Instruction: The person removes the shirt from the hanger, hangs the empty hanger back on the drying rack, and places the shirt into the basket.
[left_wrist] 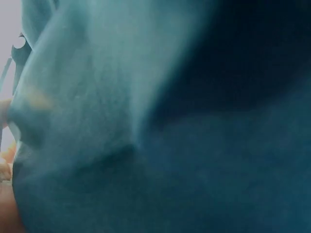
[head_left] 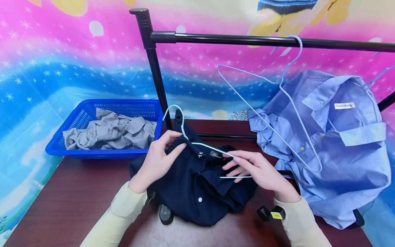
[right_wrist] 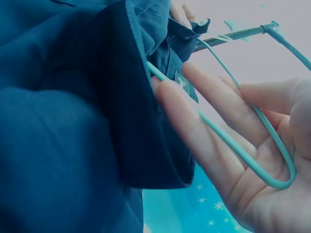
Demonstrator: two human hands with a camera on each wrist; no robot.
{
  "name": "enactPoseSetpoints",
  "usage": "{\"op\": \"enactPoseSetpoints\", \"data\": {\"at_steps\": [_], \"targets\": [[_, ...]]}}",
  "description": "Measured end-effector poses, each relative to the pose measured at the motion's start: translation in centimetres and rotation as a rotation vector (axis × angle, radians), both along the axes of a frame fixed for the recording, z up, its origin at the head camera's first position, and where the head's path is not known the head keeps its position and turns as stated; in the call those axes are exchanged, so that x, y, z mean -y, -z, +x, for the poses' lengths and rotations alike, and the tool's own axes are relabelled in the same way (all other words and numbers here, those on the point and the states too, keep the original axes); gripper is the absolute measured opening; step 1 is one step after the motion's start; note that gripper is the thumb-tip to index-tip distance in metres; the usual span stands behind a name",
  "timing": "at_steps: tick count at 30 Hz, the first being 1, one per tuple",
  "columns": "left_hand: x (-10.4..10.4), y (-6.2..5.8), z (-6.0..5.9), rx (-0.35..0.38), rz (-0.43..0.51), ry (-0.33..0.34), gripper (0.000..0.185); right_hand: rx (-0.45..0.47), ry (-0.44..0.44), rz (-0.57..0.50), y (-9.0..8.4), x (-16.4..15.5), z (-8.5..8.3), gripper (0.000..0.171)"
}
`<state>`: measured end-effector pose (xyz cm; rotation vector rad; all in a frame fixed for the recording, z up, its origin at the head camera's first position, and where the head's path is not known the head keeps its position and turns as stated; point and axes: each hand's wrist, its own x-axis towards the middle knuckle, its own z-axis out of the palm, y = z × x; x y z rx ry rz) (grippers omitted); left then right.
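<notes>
In the head view a navy blue shirt point(head_left: 188, 181) with a white button is bunched over the table's middle. A pale mint wire hanger point(head_left: 213, 146) lies partly inside its collar, hook upward. My left hand point(head_left: 157, 161) pinches the collar close to the base of the hook. My right hand point(head_left: 259, 169) holds the hanger's other end between thumb and fingers. In the right wrist view the hanger's rounded corner point(right_wrist: 279, 182) lies across my palm, and one arm of it passes behind the shirt's edge. Blurred navy cloth point(left_wrist: 97, 121) fills most of the left wrist view.
A blue plastic basket point(head_left: 108, 153) with a crumpled grey garment point(head_left: 114, 132) stands at the left. Behind the shirt rises a black clothes rack point(head_left: 216, 38). From it hang an unloaded light blue hanger point(head_left: 291, 99) and a light blue shirt point(head_left: 342, 164) at the right.
</notes>
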<state>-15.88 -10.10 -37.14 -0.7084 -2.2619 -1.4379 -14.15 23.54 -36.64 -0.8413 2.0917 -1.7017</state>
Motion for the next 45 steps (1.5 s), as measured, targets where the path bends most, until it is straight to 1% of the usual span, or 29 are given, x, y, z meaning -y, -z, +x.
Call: {"op": "enactPoseSetpoints", "data": {"at_steps": [4, 9, 15, 18, 21, 23, 25, 28, 30, 34, 36, 38, 42, 45], "targets": [[0.0, -0.1, -0.1, 0.005, -0.014, 0.007, 0.028, -0.013, 0.011, -0.025, 0.1, -0.5, -0.4, 0.036], [0.2, -0.1, -0.2, 0.021, -0.041, 0.020, 0.029, -0.017, 0.005, -0.052, 0.3, -1.4, -0.8, 0.036], [0.8, 0.1, -0.3, 0.032, -0.088, -0.002, 0.028, -0.022, 0.018, -0.070, 0.5, -3.1, -1.3, 0.036], [0.9, 0.3, -0.3, 0.033, -0.113, -0.010, 0.026, -0.059, 0.050, -0.038, 0.5, -3.7, -1.5, 0.036], [0.9, 0.4, -0.3, 0.016, -0.140, -0.011, 0.024, -0.126, 0.124, 0.066, 0.3, -3.6, -1.4, 0.033], [0.9, 0.5, -0.3, 0.007, -0.149, -0.009, 0.023, -0.173, 0.186, 0.147, -0.1, -3.2, -1.2, 0.030], [0.9, 0.5, -0.3, 0.003, -0.146, -0.014, 0.023, -0.207, 0.242, 0.206, -0.5, -2.6, -0.9, 0.027], [0.8, 0.5, -0.4, -0.003, -0.130, -0.018, 0.023, -0.238, 0.303, 0.234, -1.1, -1.6, -0.7, 0.026], [0.6, 0.5, -0.4, -0.008, -0.124, -0.011, 0.023, -0.261, 0.322, 0.245, -1.3, -0.8, -0.8, 0.028], [-0.1, 0.6, -0.4, -0.026, -0.137, 0.021, 0.023, -0.316, 0.323, 0.288, -1.5, 1.3, -1.2, 0.034], [-0.4, 0.7, -0.4, -0.032, -0.142, 0.034, 0.023, -0.331, 0.325, 0.284, -1.6, 2.5, -1.6, 0.035], [-0.8, 0.8, -0.3, -0.032, -0.145, 0.048, 0.023, -0.340, 0.334, 0.259, -1.8, 3.6, -1.9, 0.034], [-1.3, 1.1, -0.2, -0.030, -0.152, 0.073, 0.024, -0.341, 0.372, 0.179, -2.1, 5.3, -2.5, 0.024], [-1.4, 1.2, -0.1, -0.036, -0.153, 0.072, 0.024, -0.344, 0.411, 0.149, -2.4, 6.1, -2.7, 0.020]]}}
